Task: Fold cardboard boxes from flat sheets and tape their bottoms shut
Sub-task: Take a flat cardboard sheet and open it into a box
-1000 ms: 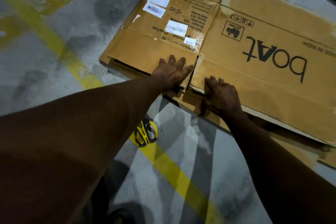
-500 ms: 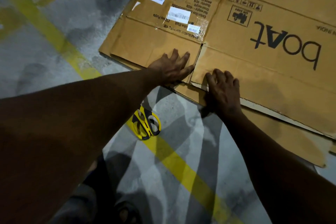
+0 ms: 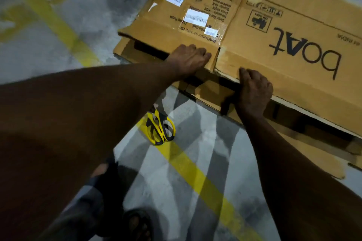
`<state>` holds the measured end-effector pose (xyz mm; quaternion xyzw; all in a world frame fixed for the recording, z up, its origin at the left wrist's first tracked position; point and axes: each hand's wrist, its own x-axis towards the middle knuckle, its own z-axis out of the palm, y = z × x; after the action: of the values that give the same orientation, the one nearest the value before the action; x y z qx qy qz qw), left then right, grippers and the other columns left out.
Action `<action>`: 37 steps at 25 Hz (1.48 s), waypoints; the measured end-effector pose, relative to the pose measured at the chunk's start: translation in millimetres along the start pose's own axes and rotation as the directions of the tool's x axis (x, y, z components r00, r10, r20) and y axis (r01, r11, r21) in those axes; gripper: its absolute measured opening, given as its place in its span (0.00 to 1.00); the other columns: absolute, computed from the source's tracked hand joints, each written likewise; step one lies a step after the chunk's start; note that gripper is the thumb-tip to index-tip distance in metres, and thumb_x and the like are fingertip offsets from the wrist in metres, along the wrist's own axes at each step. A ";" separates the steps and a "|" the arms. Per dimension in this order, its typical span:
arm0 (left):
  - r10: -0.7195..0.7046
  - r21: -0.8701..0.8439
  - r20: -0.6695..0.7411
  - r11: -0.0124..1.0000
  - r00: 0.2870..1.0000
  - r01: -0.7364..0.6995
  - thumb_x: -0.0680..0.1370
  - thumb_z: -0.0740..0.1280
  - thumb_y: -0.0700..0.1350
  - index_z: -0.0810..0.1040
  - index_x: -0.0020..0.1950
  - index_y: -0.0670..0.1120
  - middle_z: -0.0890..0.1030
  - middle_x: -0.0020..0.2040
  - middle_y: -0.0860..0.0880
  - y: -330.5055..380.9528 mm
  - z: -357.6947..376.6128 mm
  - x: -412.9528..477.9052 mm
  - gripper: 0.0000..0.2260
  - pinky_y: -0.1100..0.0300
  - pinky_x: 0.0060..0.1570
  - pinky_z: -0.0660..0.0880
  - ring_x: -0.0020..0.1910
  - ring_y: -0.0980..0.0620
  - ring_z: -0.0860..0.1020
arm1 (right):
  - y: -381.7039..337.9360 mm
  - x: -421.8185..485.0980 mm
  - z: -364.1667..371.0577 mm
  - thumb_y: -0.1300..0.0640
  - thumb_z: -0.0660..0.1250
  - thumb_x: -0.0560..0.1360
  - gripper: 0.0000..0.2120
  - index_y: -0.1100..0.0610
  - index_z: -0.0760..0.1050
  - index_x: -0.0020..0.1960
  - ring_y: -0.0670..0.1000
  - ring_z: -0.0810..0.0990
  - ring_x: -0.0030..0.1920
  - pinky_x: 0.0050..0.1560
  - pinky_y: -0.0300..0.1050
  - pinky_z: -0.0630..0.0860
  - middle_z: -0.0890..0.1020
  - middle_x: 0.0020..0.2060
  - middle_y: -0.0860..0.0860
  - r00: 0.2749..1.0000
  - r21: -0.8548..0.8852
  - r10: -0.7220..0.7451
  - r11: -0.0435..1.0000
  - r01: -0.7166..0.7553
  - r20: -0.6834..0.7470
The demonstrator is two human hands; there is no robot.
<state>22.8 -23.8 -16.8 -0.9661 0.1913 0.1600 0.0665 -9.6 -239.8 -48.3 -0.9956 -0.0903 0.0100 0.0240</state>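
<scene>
a flattened cardboard box lies on the concrete floor, its near edge now lifted off the sheets beneath since a second ago. the left hand and right hand curl their fingers over that edge, gripping the flaps. the opening-out looks just begun; yellow scissors lie nearby.

We extend both bare forearms from the lower frame toward centre. Our left hand lies knuckles-up, fingers curled over an edge at centre. Our right hand sits lower right of it, fingers apparently hooked under, their tips hidden.
</scene>
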 end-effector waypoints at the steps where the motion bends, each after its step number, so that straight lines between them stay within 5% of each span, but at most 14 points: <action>1: -0.002 0.006 -0.020 1.000 1.000 0.002 0.75 0.67 0.36 0.63 0.72 0.42 0.74 0.63 0.40 -5.6 -8.0 -4.3 0.26 0.50 0.45 0.74 0.55 0.41 0.76 | -8.2 1.4 -6.0 0.61 0.70 0.73 0.28 0.55 0.67 0.72 0.62 0.72 0.63 0.62 0.59 0.69 0.75 0.66 0.57 1.000 0.017 0.021 1.000 -0.021 -0.021; 4: 0.009 0.045 -0.126 0.999 0.992 -0.004 0.76 0.64 0.33 0.71 0.64 0.42 0.79 0.53 0.41 -21.7 -37.0 -28.3 0.17 0.53 0.37 0.68 0.47 0.41 0.78 | -24.8 1.7 -33.0 0.65 0.65 0.76 0.26 0.53 0.68 0.73 0.60 0.73 0.64 0.61 0.58 0.69 0.75 0.67 0.56 0.997 0.057 0.053 0.997 -0.050 -0.063; 9: -0.085 -0.019 -0.173 0.996 0.981 0.083 0.76 0.62 0.33 0.76 0.55 0.41 0.79 0.50 0.38 -37.6 -108.1 -85.2 0.10 0.48 0.42 0.73 0.50 0.37 0.78 | -57.3 -8.2 -114.8 0.70 0.59 0.77 0.28 0.49 0.67 0.73 0.57 0.70 0.69 0.68 0.56 0.63 0.73 0.70 0.52 0.992 0.151 0.124 0.981 -0.123 0.003; 14: -0.171 -0.006 -0.213 0.985 0.962 0.174 0.78 0.59 0.36 0.75 0.58 0.40 0.77 0.55 0.35 -59.1 -156.2 -151.0 0.10 0.45 0.46 0.73 0.56 0.33 0.77 | -97.7 -21.5 -180.4 0.70 0.61 0.77 0.23 0.51 0.73 0.67 0.60 0.79 0.50 0.52 0.54 0.73 0.81 0.54 0.57 0.996 0.092 0.038 0.995 -0.031 -0.076; 23: -0.308 -0.086 -0.395 0.950 0.866 0.299 0.78 0.57 0.41 0.76 0.55 0.44 0.79 0.53 0.37 -129.0 -233.4 -311.6 0.11 0.47 0.44 0.73 0.52 0.34 0.78 | -214.0 -47.0 -315.7 0.67 0.60 0.75 0.21 0.50 0.76 0.63 0.62 0.81 0.50 0.47 0.50 0.73 0.83 0.53 0.56 0.966 0.032 -0.196 0.978 0.204 -0.169; 31: -0.490 -0.115 -0.477 0.858 0.730 0.500 0.77 0.62 0.41 0.79 0.47 0.43 0.82 0.43 0.39 -195.7 -210.2 -521.6 0.07 0.55 0.33 0.65 0.41 0.36 0.81 | -385.1 -121.0 -370.0 0.63 0.64 0.74 0.21 0.50 0.74 0.66 0.62 0.80 0.55 0.53 0.52 0.72 0.82 0.57 0.55 0.842 0.021 -0.497 0.859 0.512 -0.209; 37: -0.717 -0.227 -0.342 0.690 0.608 0.687 0.77 0.62 0.42 0.79 0.52 0.45 0.81 0.50 0.41 -193.9 -177.0 -670.7 0.08 0.50 0.40 0.72 0.49 0.38 0.80 | -496.5 -194.1 -371.7 0.60 0.66 0.74 0.18 0.49 0.77 0.62 0.59 0.81 0.52 0.53 0.50 0.69 0.84 0.54 0.54 0.686 0.049 -0.694 0.695 0.718 -0.217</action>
<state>-438.4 354.3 387.1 -0.9759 -0.1992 -0.0753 0.0477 -280.5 196.0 350.5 -0.8765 -0.4634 -0.0851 0.0987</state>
